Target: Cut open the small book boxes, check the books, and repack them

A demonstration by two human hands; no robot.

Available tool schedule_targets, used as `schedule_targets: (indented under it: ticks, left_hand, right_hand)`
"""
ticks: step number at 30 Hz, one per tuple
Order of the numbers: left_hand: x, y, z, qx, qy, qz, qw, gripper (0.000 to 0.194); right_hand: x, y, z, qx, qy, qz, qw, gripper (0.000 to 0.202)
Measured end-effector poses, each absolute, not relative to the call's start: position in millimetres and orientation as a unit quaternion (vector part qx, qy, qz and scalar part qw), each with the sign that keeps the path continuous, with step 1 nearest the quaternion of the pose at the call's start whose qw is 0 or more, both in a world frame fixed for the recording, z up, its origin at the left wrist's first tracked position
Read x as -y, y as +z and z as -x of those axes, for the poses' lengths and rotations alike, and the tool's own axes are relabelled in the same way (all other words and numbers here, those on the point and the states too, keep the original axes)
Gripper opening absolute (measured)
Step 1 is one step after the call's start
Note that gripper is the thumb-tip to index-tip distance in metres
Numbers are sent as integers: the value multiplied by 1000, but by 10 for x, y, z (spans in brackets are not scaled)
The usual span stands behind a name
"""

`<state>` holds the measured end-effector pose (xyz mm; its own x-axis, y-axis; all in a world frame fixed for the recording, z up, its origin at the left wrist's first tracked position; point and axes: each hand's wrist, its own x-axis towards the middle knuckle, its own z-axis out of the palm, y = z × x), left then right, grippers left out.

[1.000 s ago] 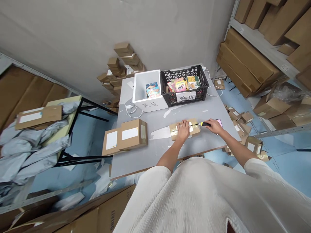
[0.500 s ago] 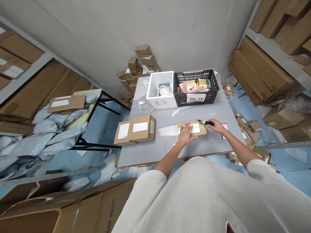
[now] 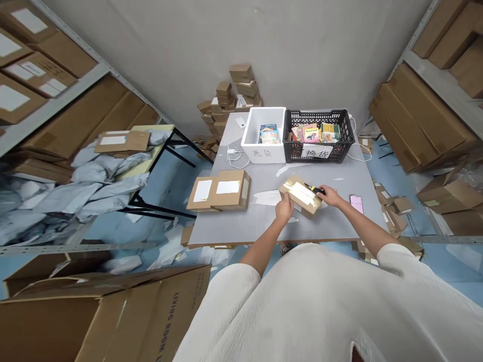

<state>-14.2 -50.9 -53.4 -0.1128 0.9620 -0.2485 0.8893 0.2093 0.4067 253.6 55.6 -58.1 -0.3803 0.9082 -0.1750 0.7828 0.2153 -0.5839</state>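
Observation:
A taped cardboard box (image 3: 301, 195) with a white label is tilted over the grey table (image 3: 226, 230). At its left end my left hand (image 3: 284, 207) grips the box by its near corner. My right hand (image 3: 329, 195) is closed around a black and yellow utility knife (image 3: 315, 189), whose tip lies over the top of the box. Two labelled cardboard boxes (image 3: 233, 188) rest together on the left part of the table.
Behind the box stand a white foam bin (image 3: 263, 153) and a black crate (image 3: 317, 153), both holding books. A phone (image 3: 356, 203) lies at the right. Grey parcels (image 3: 90, 171) cover a side table, and shelves with cartons flank both sides.
The box has been turned and tilted. My left hand has moved from flat on its top to its left end. The view has shifted a little to the left.

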Motion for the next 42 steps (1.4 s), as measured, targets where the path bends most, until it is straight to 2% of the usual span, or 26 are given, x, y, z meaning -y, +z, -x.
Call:
schedule_targets:
  ticks: [4, 9, 16, 23, 28, 34, 39, 42]
  left_hand:
    - [385, -591, 165, -747, 105, -605, 254, 55]
    - [231, -594, 80, -732, 121, -638, 205, 58]
    - [151, -514, -290, -720, 99, -660, 191, 86]
    - [129, -453, -258, -671, 51, -712, 200, 95]
    - [55, -444, -14, -585, -9, -786, 202, 108]
    - [3, -420, 241, -517, -27, -831, 203, 106]
    - [90, -398, 133, -531, 9, -828, 180, 91]
    - [127, -400, 54, -515, 15, -836, 186, 85]
  right_hand:
    - [-308, -634, -2529, 748, 359, 540, 143, 36]
    - [-131, -722, -2502, 704, 440, 533, 161, 37]
    - [-174, -703, -2637, 675, 417, 573, 206, 36]
    - [-188, -707, -2674, 665, 400, 600, 195, 35]
    - [-234, -749, -2573, 658, 387, 606, 224, 41]
    - [-182, -708, -2435, 617, 468, 587, 237, 45]
    - [-40, -611, -2386, 516, 627, 528, 249, 46]
    - [-8, -560, -2449, 493, 649, 526, 241, 43]
